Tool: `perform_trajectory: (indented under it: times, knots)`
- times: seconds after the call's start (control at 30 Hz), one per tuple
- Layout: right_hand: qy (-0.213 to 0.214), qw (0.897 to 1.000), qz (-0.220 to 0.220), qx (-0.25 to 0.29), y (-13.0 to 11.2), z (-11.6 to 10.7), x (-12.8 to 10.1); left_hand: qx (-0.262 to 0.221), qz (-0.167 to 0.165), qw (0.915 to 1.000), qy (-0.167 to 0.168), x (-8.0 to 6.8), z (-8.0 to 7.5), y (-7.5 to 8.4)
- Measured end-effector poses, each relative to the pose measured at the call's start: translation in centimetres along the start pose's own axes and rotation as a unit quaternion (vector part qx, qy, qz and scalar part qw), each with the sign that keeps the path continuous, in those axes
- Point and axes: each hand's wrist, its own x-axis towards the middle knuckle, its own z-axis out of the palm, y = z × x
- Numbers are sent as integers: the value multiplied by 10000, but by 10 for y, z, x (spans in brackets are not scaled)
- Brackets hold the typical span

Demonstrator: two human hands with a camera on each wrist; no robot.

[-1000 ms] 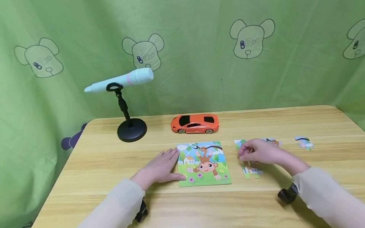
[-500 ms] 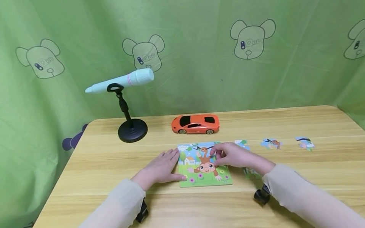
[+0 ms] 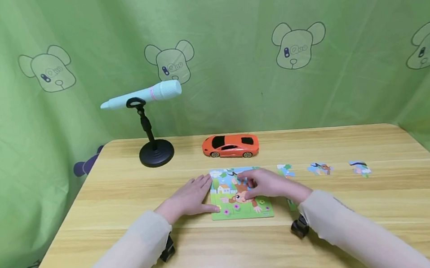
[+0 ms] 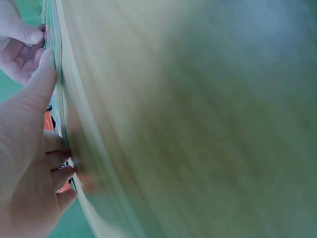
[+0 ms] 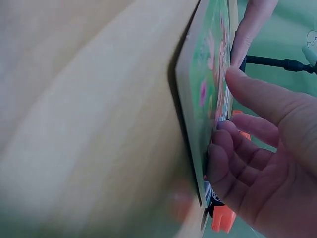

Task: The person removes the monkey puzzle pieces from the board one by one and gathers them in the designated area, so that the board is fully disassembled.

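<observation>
Resting flat with straight fingers against the puzzle board's point(image 3: 239, 194) left edge, the left hand point(image 3: 188, 197) steadies it mid-table while the right hand point(image 3: 264, 184), directly over the monkey picture, presses curled fingertips down, any pinched piece hidden.

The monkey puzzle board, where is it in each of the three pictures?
Head: the monkey puzzle board lies mid-table between both hands.
Left wrist: its thin green edge runs down the left side, by the left hand.
Right wrist: it stands edge-on at centre, by the right hand.
Shared landmark: the orange toy car.
</observation>
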Motion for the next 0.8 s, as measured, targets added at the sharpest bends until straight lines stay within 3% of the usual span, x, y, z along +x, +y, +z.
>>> perform_trajectory:
  times: [0.4, 0.8]
  knots:
    - [-387, 9987, 38, -317, -1, -2, 6, 10, -26, 10000, -48, 0, -1, 1]
    - [-214, 9994, -99, -244, 0, -1, 5, -30, -14, 10000, 5, -2, -3, 2]
